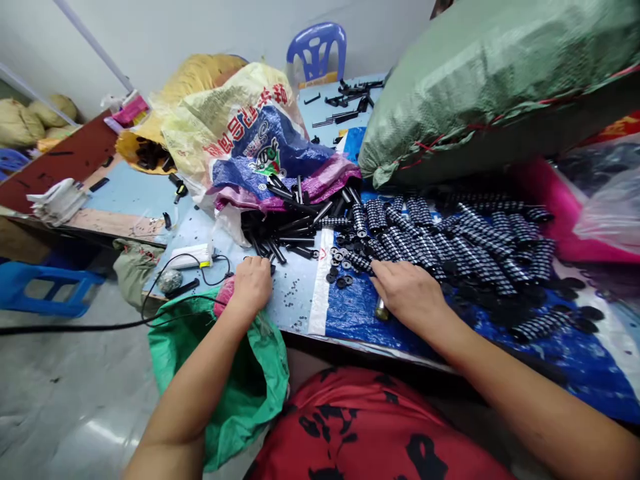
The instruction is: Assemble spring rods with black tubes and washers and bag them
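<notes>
My left hand is closed at the table's front edge, over the mouth of a green sack. A bit of something black shows beside its fingers, mostly hidden. My right hand is curled palm down over the blue sheet, its fingertips at the end of a black tube with white checks. What lies under that palm is hidden. Just below it is a short brass-coloured cylinder. Small grey and black discs lie between the hands.
Many checked tubes are heaped at the right. Plain black handle-like pieces spill from a printed woven sack. A big green sack looms at the back right. A black cable crosses at the left, near a blue stool.
</notes>
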Demonstrator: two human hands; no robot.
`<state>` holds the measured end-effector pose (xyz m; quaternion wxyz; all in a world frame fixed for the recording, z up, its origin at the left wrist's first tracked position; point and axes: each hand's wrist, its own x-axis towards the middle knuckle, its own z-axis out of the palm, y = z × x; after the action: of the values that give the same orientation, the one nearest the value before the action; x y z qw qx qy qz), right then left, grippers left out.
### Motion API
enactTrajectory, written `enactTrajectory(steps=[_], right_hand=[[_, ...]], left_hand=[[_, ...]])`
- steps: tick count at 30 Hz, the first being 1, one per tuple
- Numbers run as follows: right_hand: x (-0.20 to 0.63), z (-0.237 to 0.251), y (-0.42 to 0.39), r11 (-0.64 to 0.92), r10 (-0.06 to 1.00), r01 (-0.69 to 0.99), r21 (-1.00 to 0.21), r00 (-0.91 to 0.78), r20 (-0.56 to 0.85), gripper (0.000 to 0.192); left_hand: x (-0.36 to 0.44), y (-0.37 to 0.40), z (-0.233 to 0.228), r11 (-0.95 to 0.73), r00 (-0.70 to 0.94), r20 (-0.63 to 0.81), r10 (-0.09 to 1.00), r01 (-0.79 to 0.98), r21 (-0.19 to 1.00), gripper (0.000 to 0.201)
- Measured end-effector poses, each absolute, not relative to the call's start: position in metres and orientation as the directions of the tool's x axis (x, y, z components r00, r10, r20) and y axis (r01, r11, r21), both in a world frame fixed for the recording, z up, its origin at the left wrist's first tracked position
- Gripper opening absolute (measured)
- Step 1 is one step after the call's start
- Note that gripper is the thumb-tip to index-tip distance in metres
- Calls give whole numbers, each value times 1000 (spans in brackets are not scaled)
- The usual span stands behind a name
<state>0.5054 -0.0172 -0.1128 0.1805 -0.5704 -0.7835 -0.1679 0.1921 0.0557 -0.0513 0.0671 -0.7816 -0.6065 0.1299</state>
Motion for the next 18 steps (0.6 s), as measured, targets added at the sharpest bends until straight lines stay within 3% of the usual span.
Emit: enactTrajectory(steps=[4,6,9,11,13,15,18], right_hand=[[503,-111,-7,219,939,976,20,-216,266,15],[505,-110,-7,213,949,977,-26,-200,244,16],[514,-110,-12,259,915,958,-123,-202,350,26],[521,-111,-20,290,893,928,-232,-175,416,30],[528,-112,-30,311,887,867,-389,-118,447,28],[533,-112,-43,327,891,760,-561,-49,452,23],[538,-112,-60,266,917,553,-790,107,383,21]], left_hand=[[184,86,-59,-257,221,-160,962,930,-263,32],[181,90,-59,-267,243,-122,962,928,-259,30],[186,80,-55,-356,384,152,911,917,-182,23],[197,65,-55,-519,503,374,779,852,-64,18],[213,47,-61,-655,557,448,699,751,88,16],[228,30,-71,-622,519,348,781,700,351,21],[245,10,-85,-272,379,51,924,557,785,29]])
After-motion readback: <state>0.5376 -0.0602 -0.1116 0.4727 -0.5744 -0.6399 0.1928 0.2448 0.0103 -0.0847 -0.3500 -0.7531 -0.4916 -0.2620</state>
